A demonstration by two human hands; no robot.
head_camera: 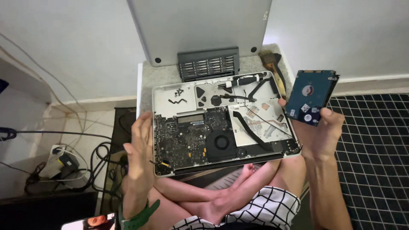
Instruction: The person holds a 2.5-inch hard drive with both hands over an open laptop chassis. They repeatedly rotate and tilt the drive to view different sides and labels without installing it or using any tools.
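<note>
An opened silver laptop [170, 96] lies on my crossed legs, its dark circuit board [183, 138] and round fan [220, 142] exposed. My right hand [321, 132] holds a small hard drive [310, 96] up to the right of the laptop, its blue circuit side facing me. My left hand [139, 149] rests flat and open against the laptop's left edge, fingers apart, with a green band at the wrist. A black and white screwdriver [246, 79] lies across the laptop's far right corner.
The laptop's removed silver bottom cover [200, 25] leans on the wall behind a grey case of screwdriver bits [208, 64]. A brush [272, 64] lies at the back right. Cables and a power strip [59, 164] cover the floor at left. A black grid-patterned mat [375, 149] lies at right.
</note>
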